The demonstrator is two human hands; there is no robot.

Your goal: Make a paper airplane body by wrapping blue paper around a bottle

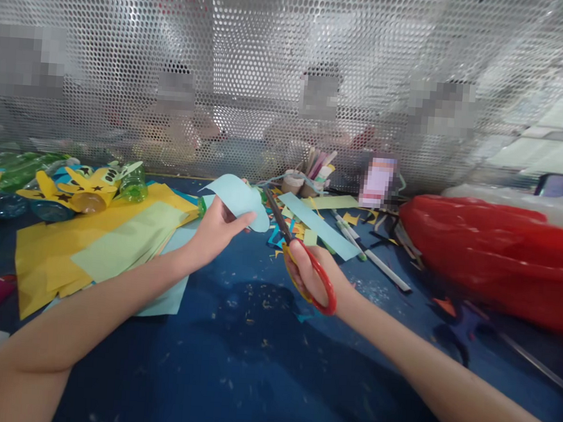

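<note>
- Here, the left hand [217, 229] is closed, thumb against fingers, on curved blue paper [238, 198], raised above the bench [250, 376].
- The right hand [313, 271] is wrapped around the handles of the scissors [284, 227].
- The blades point away from the person, just beside the paper's right edge; from my position I cannot tell whether they touch it.
- To the person's left, green sheets [120, 245] lie on yellow sheets [41, 258].
- Beyond the right hand, a blue strip [321, 227] lies among scraps [351, 218].

Yellow paper [41, 260] on blue table [230, 387]
</note>
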